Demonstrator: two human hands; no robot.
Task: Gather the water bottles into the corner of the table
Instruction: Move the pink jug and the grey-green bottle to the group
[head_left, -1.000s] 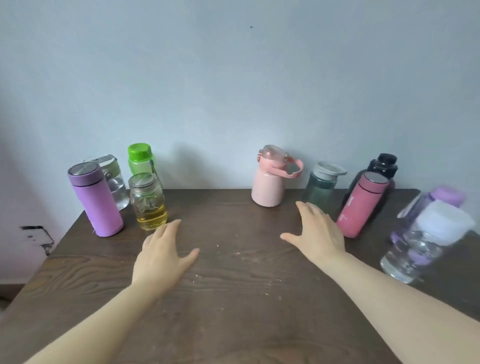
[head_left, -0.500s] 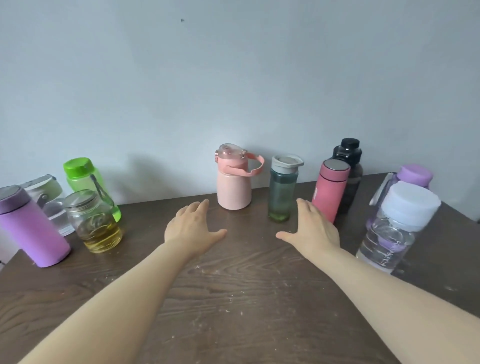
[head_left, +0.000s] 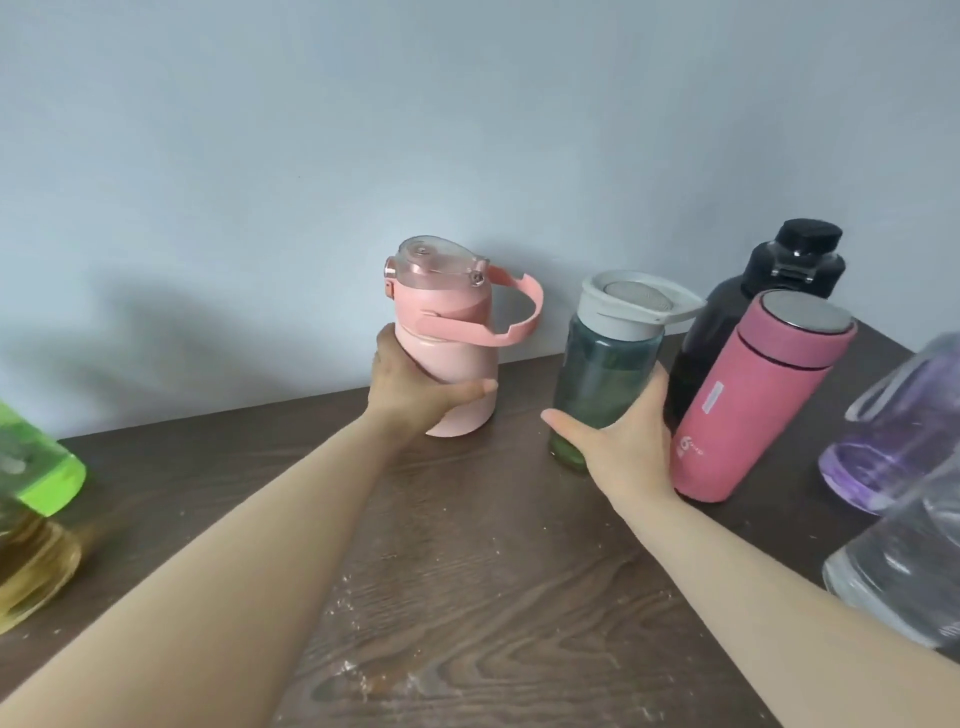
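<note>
- Left hand (head_left: 415, 397) clamped on pale pink bottle (head_left: 449, 338), thumb across front, low on body; bottle upright at 12 o'clock against wall (head_left: 467, 130).
- Right hand (head_left: 621, 441) wrapped around teal bottle (head_left: 608, 364), grey lid, just at 1 o'clock; base on table (head_left: 493, 571).
- Touching that hand at 2 o'clock: pink flask (head_left: 748, 405), steel top; black bottle (head_left: 774, 280) directly behind.
- Far at 3 o'clock: purple bottle (head_left: 898, 426) and clear bottle (head_left: 904, 561), blurred, cut by frame.
- At 9 o'clock edge: green bottle (head_left: 36, 462), amber jar (head_left: 31, 561), both partly out of view.
</note>
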